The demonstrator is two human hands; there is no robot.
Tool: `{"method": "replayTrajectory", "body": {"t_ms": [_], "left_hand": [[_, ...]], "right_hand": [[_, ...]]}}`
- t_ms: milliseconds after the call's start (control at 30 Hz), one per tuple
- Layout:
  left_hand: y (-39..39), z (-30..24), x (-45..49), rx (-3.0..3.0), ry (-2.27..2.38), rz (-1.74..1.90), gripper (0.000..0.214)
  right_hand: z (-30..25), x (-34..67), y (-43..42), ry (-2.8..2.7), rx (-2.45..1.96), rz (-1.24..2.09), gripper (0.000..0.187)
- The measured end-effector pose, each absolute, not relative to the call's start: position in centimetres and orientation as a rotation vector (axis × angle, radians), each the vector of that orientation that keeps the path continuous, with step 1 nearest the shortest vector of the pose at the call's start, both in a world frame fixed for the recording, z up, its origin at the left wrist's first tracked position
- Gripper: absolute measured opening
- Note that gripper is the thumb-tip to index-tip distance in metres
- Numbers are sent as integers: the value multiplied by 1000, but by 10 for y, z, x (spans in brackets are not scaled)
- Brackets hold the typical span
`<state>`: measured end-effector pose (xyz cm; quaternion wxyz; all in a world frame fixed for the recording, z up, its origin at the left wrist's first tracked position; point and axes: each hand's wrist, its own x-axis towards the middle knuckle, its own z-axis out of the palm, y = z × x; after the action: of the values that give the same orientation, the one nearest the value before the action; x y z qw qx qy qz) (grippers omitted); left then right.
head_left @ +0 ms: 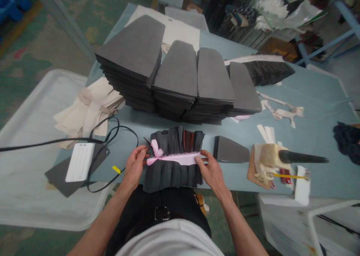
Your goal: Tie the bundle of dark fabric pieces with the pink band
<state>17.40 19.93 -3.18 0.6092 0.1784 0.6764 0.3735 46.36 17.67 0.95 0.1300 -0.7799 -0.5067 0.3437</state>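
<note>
In front of my body a bundle of dark grey fabric pieces (170,175) lies at the table's near edge. A pink strip (181,158) runs across its middle and is knotted near the left end. My left hand (136,164) has its fingers curled at the bundle's left end, beside the pink knot. At the other end my right hand (209,169) grips the bundle, its thumb on the strip and its fingers around the edge. A few reddish-brown pieces show among the grey ones.
Tall stacks of dark grey panels (176,72) stand behind the bundle. A white power bank (80,162) and a black cable (112,126) lie left, near beige fabric strips (87,106). To the right are a small grey panel stack (231,149) and a black-handled tool (302,157).
</note>
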Motion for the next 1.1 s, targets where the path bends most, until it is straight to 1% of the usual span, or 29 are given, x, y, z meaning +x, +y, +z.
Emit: {"method": "replayTrajectory", "body": {"t_ms": [67,133,167,200,267,367,433,567,633,733,867,967,1033,1100], "left_hand": [[194,-36,173,436,1574,836,70],[189,-40,172,492,1573,799,65],[186,-42,173,531,1569,779,62],[184,-44,174,572,1567,761,59],[179,-46,175,641,1568,737,56],[175,-46,175,688,1582,728,58],[173,-45,175,683,1563,728,61],[177,-41,179,527,1460,780,70],[181,-37,184,481,1411,821,69],[188,-33,192,469,1373,864,66],[188,-30,197,360,1341,904,68],[186,-32,195,337,1325,907,71],[183,-35,191,392,1326,896,67],[180,-39,185,473,1323,887,60]], "right_hand": [[13,458,178,-1523,-2219,784,55],[20,451,182,-1618,-2130,549,46],[24,448,184,-1668,-2079,488,41],[28,443,187,-1712,-2034,486,35],[36,432,195,-1805,-1939,617,26],[40,409,208,-1989,-1755,848,20],[39,394,218,-2109,-1664,924,22],[38,374,241,-2386,-1580,981,37],[39,370,250,-2540,-1533,990,40],[43,368,261,-2686,-1453,1001,39],[42,366,265,-2722,-1408,1033,31],[39,362,264,-2711,-1469,1046,35],[39,356,263,-2704,-1539,1041,38],[40,349,262,-2699,-1608,1030,35]]}}
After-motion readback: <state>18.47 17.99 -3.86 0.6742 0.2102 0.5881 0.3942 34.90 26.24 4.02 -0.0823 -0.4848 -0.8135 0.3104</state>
